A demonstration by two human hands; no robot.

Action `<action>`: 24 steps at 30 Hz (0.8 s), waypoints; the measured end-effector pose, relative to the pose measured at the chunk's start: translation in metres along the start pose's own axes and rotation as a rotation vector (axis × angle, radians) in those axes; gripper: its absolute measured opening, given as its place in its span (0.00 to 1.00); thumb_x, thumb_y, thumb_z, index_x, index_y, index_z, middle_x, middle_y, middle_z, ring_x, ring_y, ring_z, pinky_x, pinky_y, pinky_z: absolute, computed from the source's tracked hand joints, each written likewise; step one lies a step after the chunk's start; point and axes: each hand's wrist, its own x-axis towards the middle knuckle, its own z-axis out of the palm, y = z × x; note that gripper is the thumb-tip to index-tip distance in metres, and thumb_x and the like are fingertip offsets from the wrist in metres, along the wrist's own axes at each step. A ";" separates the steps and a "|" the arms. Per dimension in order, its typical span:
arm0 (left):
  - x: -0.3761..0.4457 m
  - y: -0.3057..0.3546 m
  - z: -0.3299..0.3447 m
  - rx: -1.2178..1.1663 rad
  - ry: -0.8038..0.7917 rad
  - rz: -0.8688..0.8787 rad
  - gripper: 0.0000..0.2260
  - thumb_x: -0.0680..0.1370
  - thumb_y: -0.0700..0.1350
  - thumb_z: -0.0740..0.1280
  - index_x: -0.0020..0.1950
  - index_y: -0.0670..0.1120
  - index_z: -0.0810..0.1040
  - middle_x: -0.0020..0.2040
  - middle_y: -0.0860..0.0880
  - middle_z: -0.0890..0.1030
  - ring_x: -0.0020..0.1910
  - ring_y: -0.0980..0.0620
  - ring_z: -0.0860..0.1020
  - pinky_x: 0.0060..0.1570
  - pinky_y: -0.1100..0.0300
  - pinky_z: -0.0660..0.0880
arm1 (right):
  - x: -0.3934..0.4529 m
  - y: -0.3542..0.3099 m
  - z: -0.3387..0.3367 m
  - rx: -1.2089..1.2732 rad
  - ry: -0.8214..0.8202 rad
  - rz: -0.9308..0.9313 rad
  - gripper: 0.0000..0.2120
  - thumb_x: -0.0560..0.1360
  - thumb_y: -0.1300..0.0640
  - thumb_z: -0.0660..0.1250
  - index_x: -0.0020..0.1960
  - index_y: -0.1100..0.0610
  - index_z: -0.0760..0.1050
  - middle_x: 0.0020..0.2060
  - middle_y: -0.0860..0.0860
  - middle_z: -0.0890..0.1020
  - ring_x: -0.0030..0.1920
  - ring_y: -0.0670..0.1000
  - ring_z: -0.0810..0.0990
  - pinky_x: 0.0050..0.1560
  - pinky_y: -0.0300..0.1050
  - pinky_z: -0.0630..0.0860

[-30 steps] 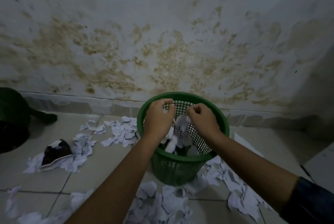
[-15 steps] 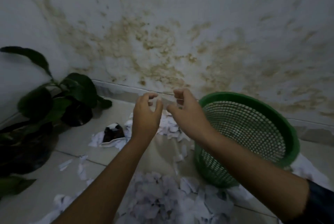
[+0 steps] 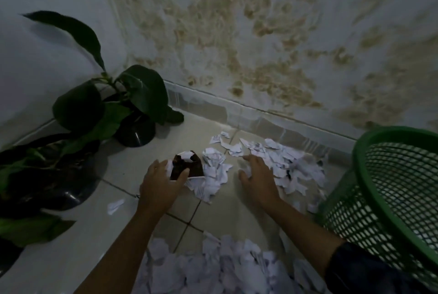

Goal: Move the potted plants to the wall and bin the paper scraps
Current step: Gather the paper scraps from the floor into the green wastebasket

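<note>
- Reaching down to the tiled floor [image 3: 71,258] with both hands, toward the far heap of paper scraps [image 3: 279,163] lying near the stained wall [image 3: 237,32].
- Left hand [image 3: 161,184]: fingers spread, thumb out, laid on the left end of the heap, touching a dark torn piece [image 3: 187,165] with white scraps under and beside it. Not closed round anything yet, as far as visible.
- Right hand [image 3: 258,177]: fingers spread wide, palm down on the scraps toward the middle of the heap. Holding nothing visible.
- Heap runs left to right, roughly along the skirting; long axis crosses the line of the forearms. Hands bracket its left half; right end trails on toward the green basket [image 3: 391,198].
- Gap of bare tile between the two hands, with a white clump [image 3: 213,175] at its left side.
- Basket stands at the right, just beside the heap's right end; nearer the right hand. Mouth appears tilted toward camera, though wide lens may exaggerate.
- Second heap [image 3: 213,270] close below, between the forearms, untouched.
- One stray scrap [image 3: 115,205] left of the left wrist.
- Two potted plants [image 3: 113,113] already in the corner at left, by the wall.
- Likely next: sweeping hands together along the long axis, then carrying rightward to the basket.
</note>
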 end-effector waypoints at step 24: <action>0.004 -0.027 0.019 -0.800 -0.122 0.057 0.13 0.81 0.44 0.55 0.59 0.45 0.77 0.54 0.45 0.82 0.52 0.53 0.81 0.49 0.65 0.77 | 0.037 -0.020 0.065 0.670 -0.305 -0.202 0.16 0.65 0.65 0.57 0.46 0.60 0.81 0.47 0.56 0.83 0.51 0.52 0.80 0.57 0.46 0.75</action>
